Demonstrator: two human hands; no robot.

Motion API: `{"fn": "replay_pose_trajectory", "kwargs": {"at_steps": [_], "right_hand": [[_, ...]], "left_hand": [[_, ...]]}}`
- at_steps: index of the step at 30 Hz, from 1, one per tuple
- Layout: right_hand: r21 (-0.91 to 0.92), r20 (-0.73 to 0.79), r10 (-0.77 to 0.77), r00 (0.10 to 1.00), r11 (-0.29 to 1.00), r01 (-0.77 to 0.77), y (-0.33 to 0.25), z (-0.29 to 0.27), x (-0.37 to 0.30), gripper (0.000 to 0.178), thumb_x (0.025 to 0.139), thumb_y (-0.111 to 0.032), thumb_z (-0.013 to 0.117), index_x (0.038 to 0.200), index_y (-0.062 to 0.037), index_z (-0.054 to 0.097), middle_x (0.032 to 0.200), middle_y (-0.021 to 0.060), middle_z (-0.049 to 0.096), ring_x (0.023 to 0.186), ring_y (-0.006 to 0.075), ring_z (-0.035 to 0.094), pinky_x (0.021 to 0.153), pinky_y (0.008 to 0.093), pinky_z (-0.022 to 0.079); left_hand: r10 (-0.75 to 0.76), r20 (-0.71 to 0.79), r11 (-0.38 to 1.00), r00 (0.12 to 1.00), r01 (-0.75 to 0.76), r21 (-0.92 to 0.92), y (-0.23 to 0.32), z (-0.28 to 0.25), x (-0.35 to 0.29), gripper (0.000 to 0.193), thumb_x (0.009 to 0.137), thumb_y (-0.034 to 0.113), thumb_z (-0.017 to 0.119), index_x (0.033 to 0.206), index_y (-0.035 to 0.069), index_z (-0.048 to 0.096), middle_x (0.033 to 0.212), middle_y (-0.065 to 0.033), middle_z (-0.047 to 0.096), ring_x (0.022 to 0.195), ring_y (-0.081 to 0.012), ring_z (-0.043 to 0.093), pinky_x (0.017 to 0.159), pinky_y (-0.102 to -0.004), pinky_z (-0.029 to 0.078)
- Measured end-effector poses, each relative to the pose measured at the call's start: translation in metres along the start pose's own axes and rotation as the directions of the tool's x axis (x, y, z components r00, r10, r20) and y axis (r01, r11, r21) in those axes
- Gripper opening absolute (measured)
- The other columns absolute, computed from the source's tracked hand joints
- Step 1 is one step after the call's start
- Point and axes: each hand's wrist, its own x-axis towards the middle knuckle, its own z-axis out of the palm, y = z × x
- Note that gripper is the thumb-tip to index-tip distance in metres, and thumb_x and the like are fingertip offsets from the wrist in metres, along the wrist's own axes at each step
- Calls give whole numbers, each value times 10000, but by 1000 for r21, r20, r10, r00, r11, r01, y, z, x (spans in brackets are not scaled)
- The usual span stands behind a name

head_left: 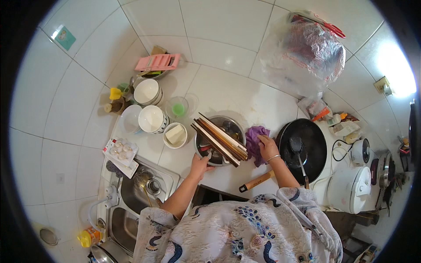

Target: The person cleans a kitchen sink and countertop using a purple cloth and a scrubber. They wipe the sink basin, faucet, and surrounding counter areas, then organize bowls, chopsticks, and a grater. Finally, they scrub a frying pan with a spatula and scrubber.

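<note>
A steel bowl [201, 141] stands on the counter in front of me, with dark and shiny utensils inside it. Across its top lies a bundle of several chopsticks [221, 139], brown, black and pale, slanting down to the right. My left hand [202, 166] grips the bowl's near left rim, its thumb by the lower chopsticks. To the right of the bowl is a crumpled purple cloth [254, 142]. My right hand [268, 150], with a bracelet at the wrist, is closed on the cloth's right side; some fingertips are hidden.
At right sit a black wok [315, 140] with a spatula [298, 151], and a white rice cooker [348, 189]. White bowls [151, 119] and a bowl of soap [175, 135] stand left. Nearer left is a steel sink [131, 190]. A plastic bag [305, 57] hangs behind.
</note>
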Motion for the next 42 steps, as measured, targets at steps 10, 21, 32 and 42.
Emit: {"fn": "replay_pose_trajectory", "kwargs": {"at_steps": [10, 21, 32, 42], "right_hand": [[-118, -39, 24, 999, 993, -28, 14, 5, 10, 365, 765, -70, 584, 1129, -66, 582, 1203, 231, 509, 1050, 409, 506, 922, 438, 411], [-151, -38, 104, 994, 982, -109, 10, -6, 19, 373, 756, -155, 626, 1124, -98, 600, 1234, 188, 507, 1074, 395, 489, 935, 449, 388], [-345, 199, 96, 975, 938, -22, 6, 25, 15, 692, 761, -396, 631, 1368, -199, 363, 1460, 180, 176, 1309, 454, 166, 1046, 555, 188], [-428, 301, 139, 943, 904, 3, -27, 71, 62, 723, 805, -536, 490, 1425, -277, 225, 1505, 131, 73, 1363, 406, 39, 1064, 577, 28]], "left_hand": [[79, -134, 974, 988, -105, -198, 54, 44, 137, 301, 821, 24, 457, 1106, 0, 363, 997, -164, 536, 797, -282, 628, 605, -378, 588], [102, -156, 952, 983, -142, -273, 109, 83, 221, 327, 825, 27, 426, 1151, 40, 407, 1034, -140, 566, 758, -260, 633, 561, -336, 584], [71, -18, 929, 997, -73, -363, 109, 79, 231, 513, 880, 154, 505, 1283, -7, 231, 1055, -233, 503, 774, -290, 629, 590, -381, 566], [94, -71, 967, 993, -107, -230, 29, 23, 88, 552, 888, 167, 515, 1354, 29, 255, 1082, -180, 532, 837, -267, 630, 654, -317, 525]]}}
